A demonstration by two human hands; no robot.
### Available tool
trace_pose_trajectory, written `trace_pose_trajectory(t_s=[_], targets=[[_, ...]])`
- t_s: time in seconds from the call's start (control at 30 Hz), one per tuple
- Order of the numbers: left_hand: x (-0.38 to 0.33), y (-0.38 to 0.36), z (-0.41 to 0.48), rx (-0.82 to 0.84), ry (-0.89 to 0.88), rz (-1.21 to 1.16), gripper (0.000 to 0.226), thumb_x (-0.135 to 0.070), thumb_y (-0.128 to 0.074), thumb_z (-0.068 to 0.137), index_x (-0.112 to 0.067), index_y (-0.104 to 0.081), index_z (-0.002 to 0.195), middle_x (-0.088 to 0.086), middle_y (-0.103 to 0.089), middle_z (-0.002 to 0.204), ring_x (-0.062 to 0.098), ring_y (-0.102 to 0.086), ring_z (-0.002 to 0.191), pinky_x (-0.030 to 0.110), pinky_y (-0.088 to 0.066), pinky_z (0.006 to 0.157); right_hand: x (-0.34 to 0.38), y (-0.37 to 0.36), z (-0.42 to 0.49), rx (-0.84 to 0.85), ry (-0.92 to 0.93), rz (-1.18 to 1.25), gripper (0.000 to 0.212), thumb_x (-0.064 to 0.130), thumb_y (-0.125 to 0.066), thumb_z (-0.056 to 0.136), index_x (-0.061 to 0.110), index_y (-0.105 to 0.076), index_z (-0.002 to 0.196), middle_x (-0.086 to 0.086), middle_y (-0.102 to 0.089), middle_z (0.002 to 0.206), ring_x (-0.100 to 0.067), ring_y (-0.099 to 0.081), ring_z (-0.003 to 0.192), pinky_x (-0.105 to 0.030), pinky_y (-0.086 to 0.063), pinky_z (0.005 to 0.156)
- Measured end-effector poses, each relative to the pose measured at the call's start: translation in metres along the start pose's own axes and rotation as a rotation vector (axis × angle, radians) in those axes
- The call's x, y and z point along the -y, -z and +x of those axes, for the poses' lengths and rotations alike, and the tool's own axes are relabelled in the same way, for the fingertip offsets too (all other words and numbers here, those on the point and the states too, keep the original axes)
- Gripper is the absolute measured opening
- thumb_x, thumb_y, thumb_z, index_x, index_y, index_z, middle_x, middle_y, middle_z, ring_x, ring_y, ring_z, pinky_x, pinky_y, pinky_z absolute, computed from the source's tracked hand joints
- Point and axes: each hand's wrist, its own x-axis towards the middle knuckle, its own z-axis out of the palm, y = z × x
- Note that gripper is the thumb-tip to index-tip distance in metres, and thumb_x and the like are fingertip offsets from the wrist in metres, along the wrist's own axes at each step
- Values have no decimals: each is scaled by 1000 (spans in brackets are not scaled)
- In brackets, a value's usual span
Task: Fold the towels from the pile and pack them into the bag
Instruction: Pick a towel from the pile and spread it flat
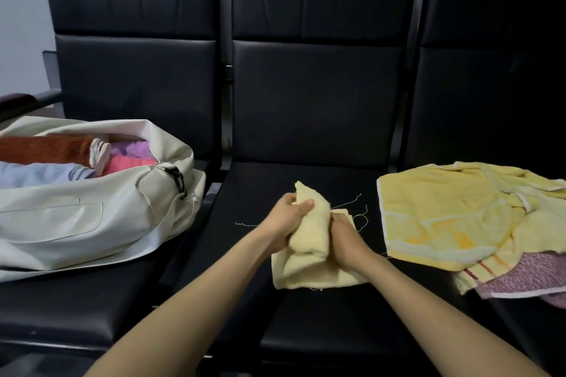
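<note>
A pale yellow towel [309,266] with loose threads lies bunched on the middle black seat. My left hand [286,220] grips its raised left fold, thumb over the cloth. My right hand [346,239] grips the right side of the same bundle. A cream bag [76,211] lies open on the left seat, with orange, purple, pink and light blue towels inside. On the right seat is the pile: a bright yellow towel [444,217] spread over a pink patterned towel [526,278].
Three black padded seats [321,107] stand in a row with tall backrests against a pale wall. A dark armrest [18,101] shows at the far left. A black buckle [179,180] hangs on the bag's end.
</note>
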Motion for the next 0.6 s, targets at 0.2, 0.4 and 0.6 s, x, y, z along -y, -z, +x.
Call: trace_pose_trajectory(t_s=[0.2,0.4,0.6], targets=[[14,-25,-3,146,121,86,17,-12,-37,104,0,-48,110,11,-57,90,18,-60,72,32,-58,71,-33,42,-5,-56,8,-383,25,8,-45,96,11,-69,102,0,-58,104,-21,-49,107,-26,-37,83],[25,-12,-6,193,60,337,41,12,-35,95,-1,-40,134,5,-59,104,14,-59,81,27,-52,78,-21,51,-9,-167,-119,-231,23,26,-44,100,19,-64,92,2,-63,94,-18,-58,91,-30,-44,74],[20,-14,-6,155,238,51,12,-1,-38,100,-1,-48,108,14,-59,100,22,-59,85,35,-52,85,12,33,-8,9,-215,-259,50,49,-33,100,13,-46,132,-10,-55,128,-27,-53,116,-33,-39,86]])
